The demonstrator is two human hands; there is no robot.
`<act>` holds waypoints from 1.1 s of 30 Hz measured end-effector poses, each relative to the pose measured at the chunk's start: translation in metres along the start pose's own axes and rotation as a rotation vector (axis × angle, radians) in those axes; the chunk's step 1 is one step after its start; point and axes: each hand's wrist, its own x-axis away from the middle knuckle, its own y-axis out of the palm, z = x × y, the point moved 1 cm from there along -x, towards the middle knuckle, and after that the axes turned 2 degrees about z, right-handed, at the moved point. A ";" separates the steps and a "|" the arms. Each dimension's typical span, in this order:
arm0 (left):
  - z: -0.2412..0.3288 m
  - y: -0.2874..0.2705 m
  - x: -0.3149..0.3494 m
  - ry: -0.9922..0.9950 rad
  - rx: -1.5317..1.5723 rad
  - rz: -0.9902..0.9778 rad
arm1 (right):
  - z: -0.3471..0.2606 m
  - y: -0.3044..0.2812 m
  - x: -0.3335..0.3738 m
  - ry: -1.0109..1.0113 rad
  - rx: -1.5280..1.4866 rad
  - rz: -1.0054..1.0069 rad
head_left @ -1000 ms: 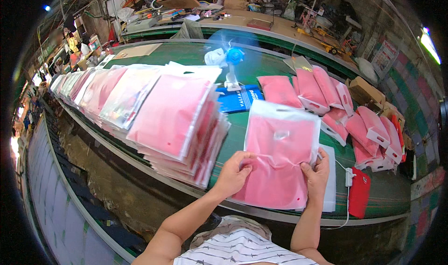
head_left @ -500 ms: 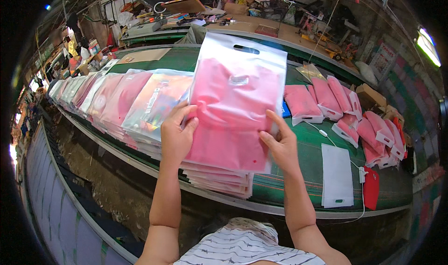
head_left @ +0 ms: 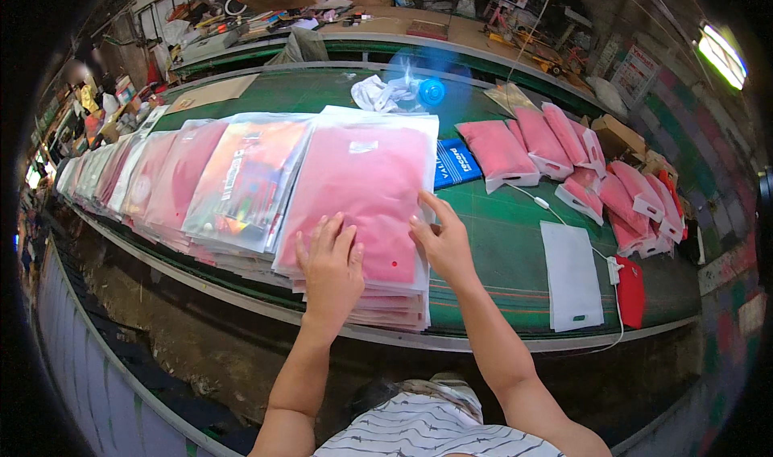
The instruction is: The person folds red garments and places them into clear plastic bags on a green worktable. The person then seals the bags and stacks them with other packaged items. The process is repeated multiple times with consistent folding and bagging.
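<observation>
Hands (head_left: 332, 270) fwd, apart, on pink pkg (head_left: 362, 175)

Colours and patterns of the bench and the items on it: the topmost bag (head_left: 362, 199) is rosy pink under a milky translucent film, with a white upper border and one small red dot near its lower right corner. The neighbouring bag (head_left: 244, 175) bears a multicoloured print of orange, red and blue; the row beyond (head_left: 141, 167) runs through pinks, whites and pale greyish green. The work surface (head_left: 499, 256) is deep green, crossed by thin reddish lines. Pink packets (head_left: 495, 145) have whitish handle ends. The flat bag (head_left: 570, 268) is plain white, the pouch (head_left: 631, 292) solid red, the booklet (head_left: 456, 165) blue with white lettering. The shirt (head_left: 427, 425) is white with dark, barbed wavy lines.
</observation>
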 end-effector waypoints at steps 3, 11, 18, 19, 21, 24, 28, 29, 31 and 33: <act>0.011 -0.001 0.005 0.014 0.082 0.059 | 0.003 -0.033 0.031 0.061 -0.086 0.067; 0.124 0.025 0.035 0.223 0.522 -0.010 | 0.122 -0.193 0.139 0.539 0.030 0.195; 0.247 0.115 0.092 0.278 0.654 -0.501 | 0.165 -0.330 0.256 0.754 -0.020 0.341; 0.264 0.127 0.103 0.311 0.627 -0.551 | 0.167 -0.348 0.269 0.777 -0.033 0.367; 0.298 0.153 0.125 0.359 0.624 -0.682 | 0.167 -0.383 0.292 0.820 -0.052 0.414; 0.350 0.182 0.153 0.461 0.601 -0.806 | 0.174 -0.431 0.325 0.845 -0.073 0.445; 0.398 0.213 0.180 0.533 0.603 -0.944 | 0.182 -0.482 0.347 0.879 -0.045 0.492; 0.404 0.218 0.183 0.534 0.591 -0.999 | 0.184 -0.491 0.349 0.864 -0.053 0.503; 0.413 0.225 0.185 0.533 0.560 -1.104 | 0.191 -0.503 0.348 0.831 -0.072 0.519; 0.413 0.234 0.190 0.553 0.550 -1.085 | 0.197 -0.509 0.342 0.846 -0.073 0.505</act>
